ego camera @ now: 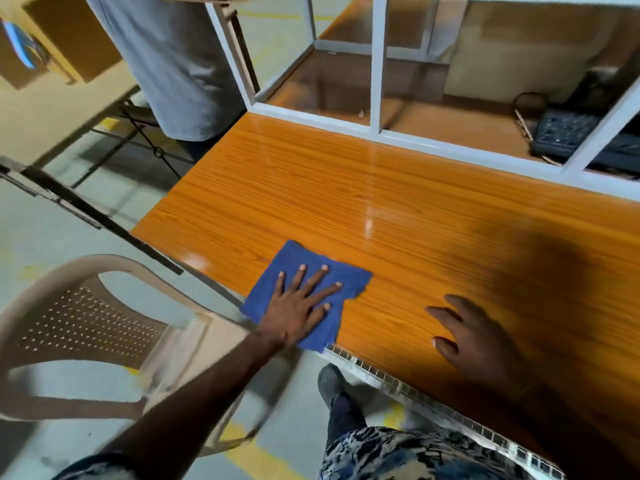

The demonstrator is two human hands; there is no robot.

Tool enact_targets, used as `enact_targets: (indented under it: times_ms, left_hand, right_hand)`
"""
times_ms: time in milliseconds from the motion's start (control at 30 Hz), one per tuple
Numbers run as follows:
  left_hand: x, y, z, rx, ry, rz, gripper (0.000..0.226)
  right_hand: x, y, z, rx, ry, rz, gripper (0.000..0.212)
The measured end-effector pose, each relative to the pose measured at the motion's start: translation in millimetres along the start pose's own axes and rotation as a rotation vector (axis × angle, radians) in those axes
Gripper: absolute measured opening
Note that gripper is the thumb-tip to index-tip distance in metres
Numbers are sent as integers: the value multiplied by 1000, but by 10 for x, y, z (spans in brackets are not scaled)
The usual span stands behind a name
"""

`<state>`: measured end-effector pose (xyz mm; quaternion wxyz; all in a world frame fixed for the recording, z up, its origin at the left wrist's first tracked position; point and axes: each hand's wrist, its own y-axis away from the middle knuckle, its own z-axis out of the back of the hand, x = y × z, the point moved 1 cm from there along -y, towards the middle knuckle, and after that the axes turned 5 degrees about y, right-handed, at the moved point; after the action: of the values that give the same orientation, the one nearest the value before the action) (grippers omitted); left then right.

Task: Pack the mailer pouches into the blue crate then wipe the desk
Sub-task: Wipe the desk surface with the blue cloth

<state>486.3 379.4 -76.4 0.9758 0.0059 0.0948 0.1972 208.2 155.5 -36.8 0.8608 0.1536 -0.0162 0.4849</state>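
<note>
No readable text anywhere: nothing printed on the blue cloth (304, 292), no label on the beige plastic chair (93, 327), and the blue marking on the cardboard box (24, 46) at upper left is too blurred to make out.

left hand (298, 308): flat on blue cloth (332, 277), fingers spread
right hand (474, 336): flat on desk (346, 188)
chair (86, 327): beside desk
</note>
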Motion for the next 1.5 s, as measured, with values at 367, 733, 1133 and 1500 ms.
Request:
enact_targets:
  times_ms: [367,733,1133,1500]
  left_hand:
    - [-1317,-523,-101,25,108,246,54]
    - [-884,-630,24,22,123,473,53]
    - [-1008,-26,-102,66,-10,-90,51]
    - [-1774,-327,-258,66,55,-90,52]
  right_hand:
    - [-165,145,-93,-65,-30,27,57]
    - [-225,278,-108,-107,-22,28,53]
    - [-396,574,-164,-84,-33,-33,54]
    - [-296,634,-219,-163,-58,-108,52]
